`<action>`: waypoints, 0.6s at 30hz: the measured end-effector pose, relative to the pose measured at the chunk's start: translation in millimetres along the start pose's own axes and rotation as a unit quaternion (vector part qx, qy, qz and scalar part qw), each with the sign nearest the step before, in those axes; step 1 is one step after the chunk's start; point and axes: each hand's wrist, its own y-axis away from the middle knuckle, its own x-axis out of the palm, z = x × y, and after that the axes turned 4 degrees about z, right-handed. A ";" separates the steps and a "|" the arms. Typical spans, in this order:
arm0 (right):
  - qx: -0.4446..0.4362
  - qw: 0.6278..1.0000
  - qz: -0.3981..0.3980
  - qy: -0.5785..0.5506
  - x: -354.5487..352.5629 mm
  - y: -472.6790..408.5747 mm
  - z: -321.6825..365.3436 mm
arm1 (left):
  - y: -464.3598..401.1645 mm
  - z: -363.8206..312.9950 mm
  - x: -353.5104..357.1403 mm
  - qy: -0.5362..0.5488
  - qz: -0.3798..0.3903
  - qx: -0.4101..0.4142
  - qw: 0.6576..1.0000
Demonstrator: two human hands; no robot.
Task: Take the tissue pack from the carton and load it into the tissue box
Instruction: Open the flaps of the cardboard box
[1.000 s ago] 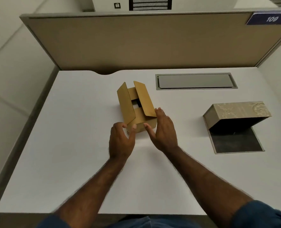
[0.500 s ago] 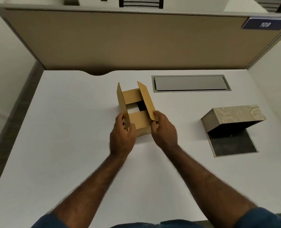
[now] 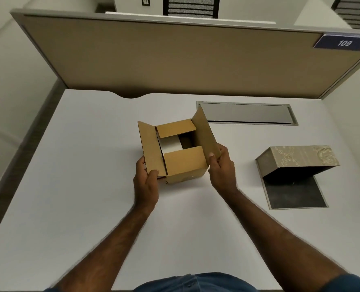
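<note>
two hands, left hand (image 3: 146,184) and right hand (image 3: 222,170), each pinch a side flap of the carton (image 3: 183,165) (opening step); next, reach for the white tissue pack (image 3: 170,146).

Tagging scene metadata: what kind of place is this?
Most likely an office cubicle: a white desk backed by a tan partition, a numbered plate "109" on that partition, and a cable hatch set into the desktop.

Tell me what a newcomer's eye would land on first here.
The brown carton at the middle of the white desk, its side flaps held apart by the left hand and right hand. Something white shows inside. To the right lies a patterned tissue box, propped open.
</note>
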 end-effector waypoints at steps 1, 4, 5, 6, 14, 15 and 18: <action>0.008 1.000 0.006 -0.024 -4.3 1.3 -1.4 | 3.5 -0.8 -0.9 0.014 0.005 -0.015 1.000; 0.029 0.995 0.014 -0.091 -16.4 5.3 -9.2 | 16.1 -0.7 -2.7 0.039 0.026 -0.035 0.998; 0.038 0.992 0.016 -0.117 -20.5 7.0 -13.1 | 21.5 -0.7 -3.5 0.044 0.035 -0.037 0.998; 0.050 0.988 0.019 -0.142 -24.8 9.2 -16.8 | 27.4 -0.1 -4.4 0.047 0.044 -0.037 0.997; 0.195 0.934 0.064 -0.293 -47.3 23.5 -49.0 | 82.3 21.8 -8.4 0.101 0.071 -0.083 0.989; 0.215 0.924 0.072 -0.308 -48.3 24.8 -51.4 | 87.5 25.0 -8.6 0.126 0.070 -0.097 0.985; 0.246 0.907 0.092 -0.330 -48.6 28.0 -53.4 | 94.8 30.5 -8.6 0.181 0.083 -0.137 0.970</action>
